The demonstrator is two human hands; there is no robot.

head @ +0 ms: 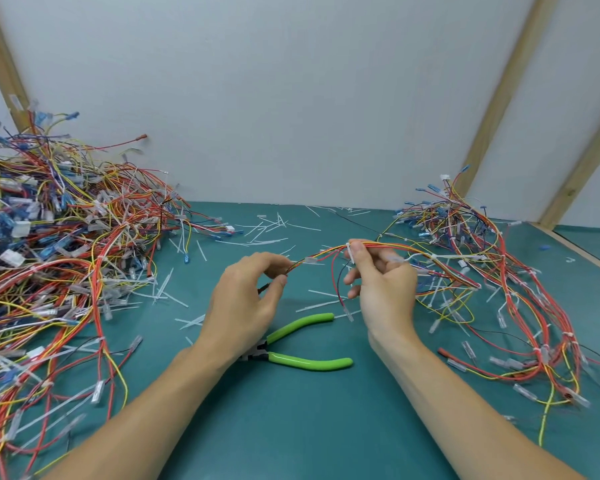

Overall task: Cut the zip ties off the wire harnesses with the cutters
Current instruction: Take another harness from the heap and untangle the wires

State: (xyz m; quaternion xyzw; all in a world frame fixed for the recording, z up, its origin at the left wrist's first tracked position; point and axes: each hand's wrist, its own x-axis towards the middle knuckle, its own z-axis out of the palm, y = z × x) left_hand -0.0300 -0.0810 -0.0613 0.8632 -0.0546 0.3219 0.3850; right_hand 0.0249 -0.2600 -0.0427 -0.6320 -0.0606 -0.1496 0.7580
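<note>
A wire harness of red, yellow and orange wires stretches between my two hands above the green table. My left hand pinches its left end between thumb and fingers. My right hand grips the bundle further right, and a white zip tie sticks out at its fingertips. The harness trails on to the right into a pile. The cutters, with green handles, lie on the table below and between my hands, untouched, their jaws partly hidden by my left wrist.
A large tangled pile of harnesses fills the left side. A smaller pile lies on the right. Cut white zip-tie pieces litter the green table. A white wall with wooden battens stands behind.
</note>
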